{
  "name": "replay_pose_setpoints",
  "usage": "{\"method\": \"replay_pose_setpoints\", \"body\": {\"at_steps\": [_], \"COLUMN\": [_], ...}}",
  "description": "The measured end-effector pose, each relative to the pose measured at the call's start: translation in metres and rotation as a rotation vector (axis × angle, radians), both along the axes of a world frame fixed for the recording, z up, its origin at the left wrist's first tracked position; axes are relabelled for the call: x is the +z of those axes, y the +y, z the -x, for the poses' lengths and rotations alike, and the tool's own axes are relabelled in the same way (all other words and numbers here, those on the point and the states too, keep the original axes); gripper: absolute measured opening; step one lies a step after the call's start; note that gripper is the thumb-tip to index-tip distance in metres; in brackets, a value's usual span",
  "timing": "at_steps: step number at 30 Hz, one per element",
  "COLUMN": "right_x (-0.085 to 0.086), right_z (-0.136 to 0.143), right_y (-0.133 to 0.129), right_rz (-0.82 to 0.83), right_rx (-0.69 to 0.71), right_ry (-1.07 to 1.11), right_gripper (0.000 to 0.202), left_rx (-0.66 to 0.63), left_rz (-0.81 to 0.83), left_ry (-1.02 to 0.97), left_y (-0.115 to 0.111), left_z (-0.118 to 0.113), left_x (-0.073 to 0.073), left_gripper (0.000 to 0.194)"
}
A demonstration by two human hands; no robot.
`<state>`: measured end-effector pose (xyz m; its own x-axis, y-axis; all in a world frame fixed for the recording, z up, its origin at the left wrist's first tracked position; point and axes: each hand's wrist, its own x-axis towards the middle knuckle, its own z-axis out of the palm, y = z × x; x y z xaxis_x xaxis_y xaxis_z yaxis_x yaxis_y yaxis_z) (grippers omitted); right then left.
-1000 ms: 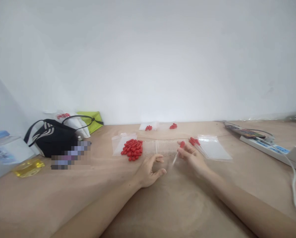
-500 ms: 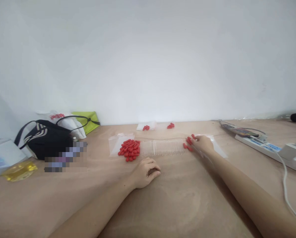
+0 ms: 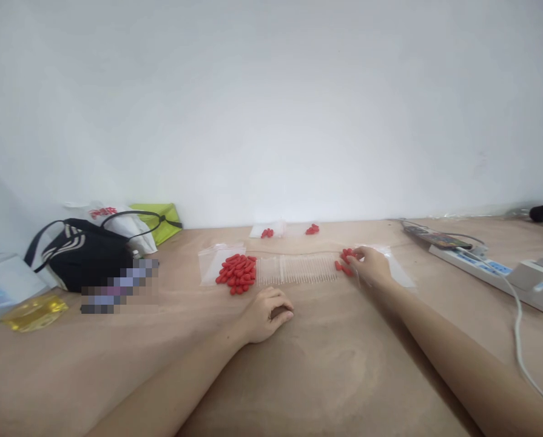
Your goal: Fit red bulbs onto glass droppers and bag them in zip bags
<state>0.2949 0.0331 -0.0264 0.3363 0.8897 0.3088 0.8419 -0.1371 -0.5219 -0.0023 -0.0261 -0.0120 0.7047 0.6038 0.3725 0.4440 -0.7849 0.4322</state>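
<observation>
My right hand [image 3: 371,265] reaches over a small group of red oblong pieces [image 3: 344,268], thumb and fingertips closed on one red piece [image 3: 352,259]. Part of that piece is hidden by the fingers. My left hand [image 3: 267,315] rests on the table, loosely curled, thumb tip near the index fingertip and nothing visible inside. Beyond it is a larger heap of red pieces [image 3: 238,273], partly on a clear plastic bag [image 3: 210,267]. Between heap and group lies a row of thin pale sticks [image 3: 298,271], side by side.
Two small red clusters, a left one [image 3: 267,233] and a right one [image 3: 312,229], lie near the wall. Another clear bag [image 3: 401,270] is beyond my right wrist. At right are a power strip [image 3: 475,267], phone [image 3: 437,237] and cable; at left, a black bag [image 3: 89,258].
My right hand has lowered slightly, bringing the red piece it holds down among the small group. My left hand stays in place on the table.
</observation>
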Motion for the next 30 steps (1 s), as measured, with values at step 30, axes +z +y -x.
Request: {"method": "replay_pose_setpoints", "body": {"at_steps": [30], "right_x": [0.017], "right_z": [0.031], "right_y": [-0.013], "right_rz": [0.261], "right_rx": [0.013], "right_ry": [-0.367], "right_gripper": [0.033], "left_rx": [0.918], "left_rz": [-0.028], "left_ry": [0.424], "left_y": [0.093], "left_z": [-0.045], "left_x": [0.018], "left_gripper": [0.022]}}
